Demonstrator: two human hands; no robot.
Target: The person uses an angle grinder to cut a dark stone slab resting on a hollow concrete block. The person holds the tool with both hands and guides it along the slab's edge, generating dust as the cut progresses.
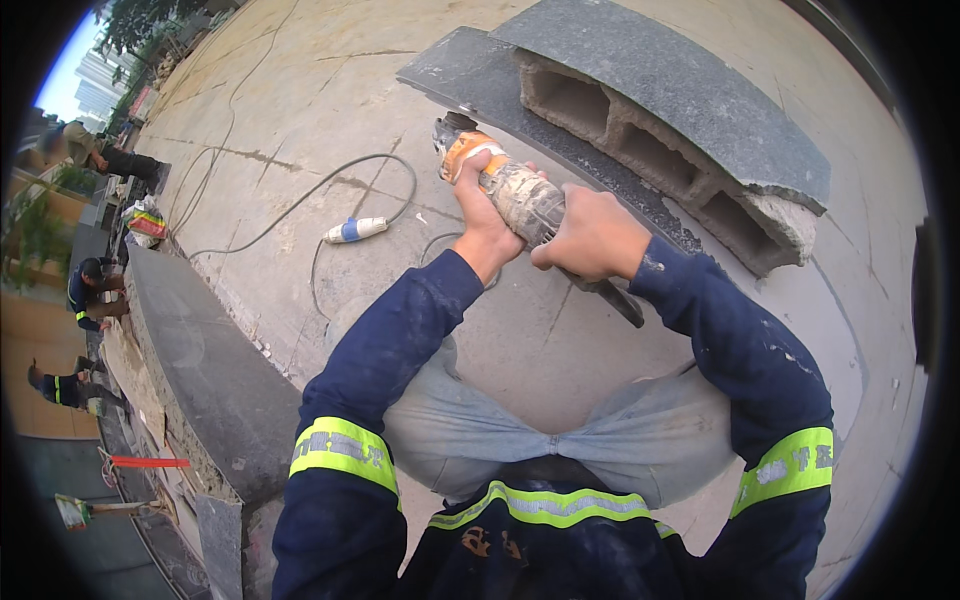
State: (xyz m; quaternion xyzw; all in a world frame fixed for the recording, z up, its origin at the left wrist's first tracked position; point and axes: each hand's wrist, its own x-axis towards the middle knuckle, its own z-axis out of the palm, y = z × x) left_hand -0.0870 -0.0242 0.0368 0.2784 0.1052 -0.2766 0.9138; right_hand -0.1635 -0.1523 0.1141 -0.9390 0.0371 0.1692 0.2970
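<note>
One power tool (522,195) is gripped by left hand (484,215) and right hand (597,235), fingers curled tight, near lower slab's (560,143) edge; leftward, floor (330,100) is spread.

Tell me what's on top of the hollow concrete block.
A grey stone slab lies on top of the hollow concrete block, hiding its upper face. Its open side, facing the power tool, shows.

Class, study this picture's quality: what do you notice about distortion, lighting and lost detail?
Head view: fisheye distortion, with straight edges bowing toward the rim, as on the upper grey slab; head view: daylight looks fairly diffuse, the sky bright at upper left; head view: the power tool shows clearly, while distant workers are too small for fine detail.
</note>
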